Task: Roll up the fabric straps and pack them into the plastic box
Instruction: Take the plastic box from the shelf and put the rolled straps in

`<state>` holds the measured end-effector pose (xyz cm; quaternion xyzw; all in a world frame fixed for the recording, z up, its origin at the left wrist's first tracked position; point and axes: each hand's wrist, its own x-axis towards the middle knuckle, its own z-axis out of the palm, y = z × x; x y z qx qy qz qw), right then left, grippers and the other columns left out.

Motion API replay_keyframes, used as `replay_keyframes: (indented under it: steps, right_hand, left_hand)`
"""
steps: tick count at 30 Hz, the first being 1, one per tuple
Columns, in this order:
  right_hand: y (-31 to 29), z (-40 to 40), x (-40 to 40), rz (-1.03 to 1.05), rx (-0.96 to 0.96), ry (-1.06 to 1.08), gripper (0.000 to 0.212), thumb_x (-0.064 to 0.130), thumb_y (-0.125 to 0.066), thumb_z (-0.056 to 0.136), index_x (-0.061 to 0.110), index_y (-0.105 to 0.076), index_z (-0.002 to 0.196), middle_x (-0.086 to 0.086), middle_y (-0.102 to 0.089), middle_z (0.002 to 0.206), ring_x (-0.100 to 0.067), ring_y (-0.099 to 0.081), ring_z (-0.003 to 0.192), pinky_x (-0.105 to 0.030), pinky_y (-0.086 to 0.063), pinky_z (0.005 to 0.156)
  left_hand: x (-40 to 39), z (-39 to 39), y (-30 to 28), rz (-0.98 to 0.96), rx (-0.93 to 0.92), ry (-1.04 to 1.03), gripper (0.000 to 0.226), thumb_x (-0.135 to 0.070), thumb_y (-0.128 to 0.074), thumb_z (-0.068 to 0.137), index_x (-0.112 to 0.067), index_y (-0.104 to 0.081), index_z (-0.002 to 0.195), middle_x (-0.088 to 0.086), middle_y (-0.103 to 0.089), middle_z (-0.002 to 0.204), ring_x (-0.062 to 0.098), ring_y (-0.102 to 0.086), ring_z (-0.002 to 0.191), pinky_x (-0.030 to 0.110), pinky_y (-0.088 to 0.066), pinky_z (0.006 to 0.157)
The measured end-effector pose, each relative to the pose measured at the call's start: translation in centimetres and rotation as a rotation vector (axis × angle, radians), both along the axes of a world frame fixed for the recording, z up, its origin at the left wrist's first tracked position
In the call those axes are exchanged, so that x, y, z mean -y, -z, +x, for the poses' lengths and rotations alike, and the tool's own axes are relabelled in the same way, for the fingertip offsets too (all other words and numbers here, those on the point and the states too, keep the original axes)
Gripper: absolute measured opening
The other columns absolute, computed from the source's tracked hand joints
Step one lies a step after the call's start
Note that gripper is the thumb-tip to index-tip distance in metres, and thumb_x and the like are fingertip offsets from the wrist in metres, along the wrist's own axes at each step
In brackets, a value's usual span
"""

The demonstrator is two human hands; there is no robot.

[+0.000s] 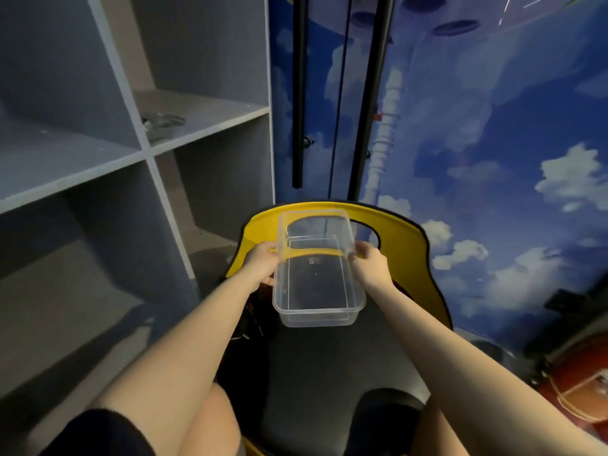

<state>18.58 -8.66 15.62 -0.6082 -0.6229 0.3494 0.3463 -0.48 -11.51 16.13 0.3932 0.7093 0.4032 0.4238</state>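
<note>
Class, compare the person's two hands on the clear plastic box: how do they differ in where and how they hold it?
The left hand grips the left long rim of the plastic box; the right hand grips the right long rim. The left hand sits slightly lower in the picture than the right hand. Both curl their fingers over the rim near the far end, holding the empty box above the yellow-backed chair.

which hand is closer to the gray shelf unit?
Left. The left hand grips the clear box on the side facing the shelf unit; the right hand grips the box's far side.

Clear plastic box point(317, 284), empty, held aloft
</note>
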Motion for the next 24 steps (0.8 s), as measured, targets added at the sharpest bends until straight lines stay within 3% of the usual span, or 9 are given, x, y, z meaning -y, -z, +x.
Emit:
replay_keyframes:
  steps: [6,12,18,24]
  right_hand:
    - [5.3,3.2,-0.4,-0.16,-0.03,0.021,0.038,0.023,-0.058,0.089,0.011,-0.053,0.125,-0.008,-0.06,0.123,-0.025,-0.056,0.111,-0.033,-0.044,0.085]
    - [9.1,4.6,-0.7,-0.295,0.031,-0.008,0.036,0.013,-0.051,0.089,0.008,-0.05,0.125,-0.011,-0.058,0.124,-0.027,-0.055,0.111,-0.029,-0.042,0.082]
    - [12.6,5.4,-0.4,-0.382,0.079,-0.019,0.034,0.011,-0.05,0.09,0.006,-0.047,0.124,-0.011,-0.057,0.121,-0.02,-0.051,0.095,-0.029,-0.041,0.078]
    - [14.9,6.3,-0.3,-0.427,0.122,-0.004,0.038,0.008,-0.049,0.091,0.007,-0.043,0.128,-0.014,-0.055,0.125,-0.03,-0.054,0.109,-0.034,-0.044,0.084]
  left_hand:
    - [-2.0,3.2,5.2,-0.142,-0.025,0.049,0.035,-0.006,-0.042,0.098,-0.009,-0.047,0.132,0.012,-0.056,0.122,0.028,-0.057,0.105,0.047,-0.054,0.083]
    - [-1.9,4.3,9.6,-0.244,-0.032,0.055,0.036,-0.004,-0.044,0.097,-0.007,-0.046,0.133,0.015,-0.054,0.126,0.031,-0.056,0.113,0.05,-0.053,0.087]
    - [-1.6,4.6,12.8,-0.308,0.012,0.089,0.04,-0.003,-0.044,0.096,-0.009,-0.044,0.135,0.014,-0.054,0.128,0.029,-0.055,0.114,0.048,-0.053,0.087]
    - [-1.3,5.4,14.7,-0.351,0.025,0.151,0.043,-0.002,-0.044,0.096,-0.011,-0.04,0.138,0.011,-0.054,0.13,0.027,-0.054,0.117,0.046,-0.053,0.088]
